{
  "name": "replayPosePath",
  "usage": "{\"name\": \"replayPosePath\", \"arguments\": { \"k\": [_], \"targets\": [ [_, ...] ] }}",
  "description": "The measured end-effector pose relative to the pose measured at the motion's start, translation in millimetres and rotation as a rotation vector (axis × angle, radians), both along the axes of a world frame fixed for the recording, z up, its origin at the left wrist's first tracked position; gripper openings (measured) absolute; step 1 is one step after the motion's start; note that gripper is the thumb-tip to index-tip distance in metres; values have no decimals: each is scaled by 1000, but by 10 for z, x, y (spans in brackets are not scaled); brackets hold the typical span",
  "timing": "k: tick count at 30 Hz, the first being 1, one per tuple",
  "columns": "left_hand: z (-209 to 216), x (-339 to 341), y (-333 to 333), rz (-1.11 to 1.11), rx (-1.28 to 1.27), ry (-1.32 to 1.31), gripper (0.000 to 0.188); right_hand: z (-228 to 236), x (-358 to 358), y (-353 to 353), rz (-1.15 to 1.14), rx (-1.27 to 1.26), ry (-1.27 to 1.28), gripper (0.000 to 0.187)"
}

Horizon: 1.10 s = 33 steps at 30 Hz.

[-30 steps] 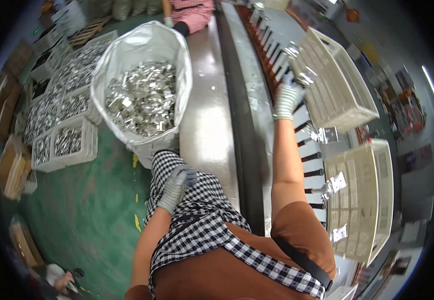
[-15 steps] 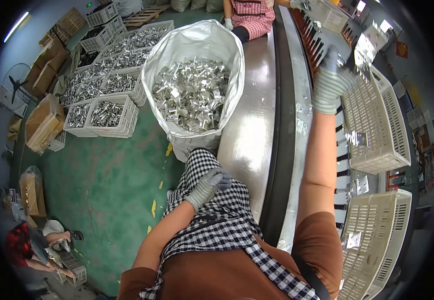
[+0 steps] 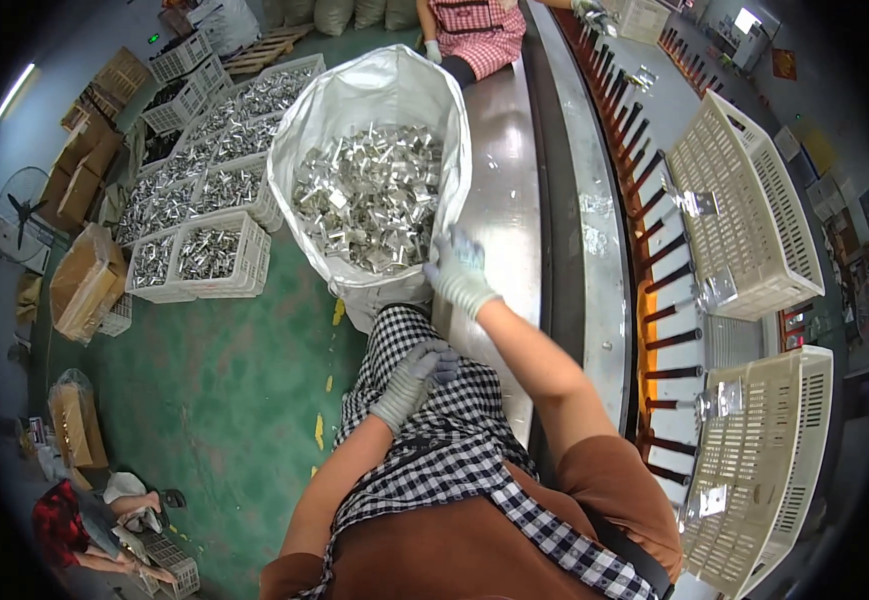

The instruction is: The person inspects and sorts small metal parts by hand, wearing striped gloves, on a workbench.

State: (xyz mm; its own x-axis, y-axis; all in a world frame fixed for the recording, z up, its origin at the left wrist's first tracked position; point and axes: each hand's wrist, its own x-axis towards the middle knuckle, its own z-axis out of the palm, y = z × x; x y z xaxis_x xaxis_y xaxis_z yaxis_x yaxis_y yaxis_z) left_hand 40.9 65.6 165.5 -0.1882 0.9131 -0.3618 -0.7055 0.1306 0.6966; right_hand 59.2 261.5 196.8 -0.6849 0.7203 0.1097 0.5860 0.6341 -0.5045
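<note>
My right hand [image 3: 463,272], in a grey striped glove, is at the right rim of a large white woven bag [image 3: 290,165]. Its fingers are apart and nothing shows in them. Inside the bag lies a heap of small shiny bent metal pieces [image 3: 370,200]. My left hand [image 3: 417,383], gloved the same way, rests on my checked apron [image 3: 425,455] over my lap, fingers loosely bent and holding nothing visible. To the right runs a conveyor with a row of dark pegs [image 3: 670,338]; several bear flat shiny metal pieces [image 3: 723,400].
Beige plastic crates [image 3: 755,235] stand beyond the pegs. A metal bench [image 3: 500,180] lies between bag and conveyor. White crates [image 3: 245,270] of metal parts stand on the green floor at left. One co-worker in a pink checked apron [image 3: 480,40] sits ahead; another [image 3: 65,525] bends at lower left.
My right hand has swung left from over the pegs and the far crate to the bag's rim. My left hand stays on my lap. The view has shifted slightly.
</note>
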Motion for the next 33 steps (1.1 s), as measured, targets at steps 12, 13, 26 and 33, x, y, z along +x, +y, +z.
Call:
{"name": "replayPosePath", "arguments": {
  "k": [12,13,26,33],
  "targets": [
    [65,-66,25,34,40,-72,21,82,1375,-61,-604,176,772,64],
    [68,-67,29,40,35,-62,22,184,1477,-13,-649,205,799,65],
    [-204,-127,-9,-9,149,-139,25,831,1711,549,-825,533,846,44],
    [-72,-85,19,-6,67,-26,27,789,1938,713,-998,466,697,59]
  ]
}}
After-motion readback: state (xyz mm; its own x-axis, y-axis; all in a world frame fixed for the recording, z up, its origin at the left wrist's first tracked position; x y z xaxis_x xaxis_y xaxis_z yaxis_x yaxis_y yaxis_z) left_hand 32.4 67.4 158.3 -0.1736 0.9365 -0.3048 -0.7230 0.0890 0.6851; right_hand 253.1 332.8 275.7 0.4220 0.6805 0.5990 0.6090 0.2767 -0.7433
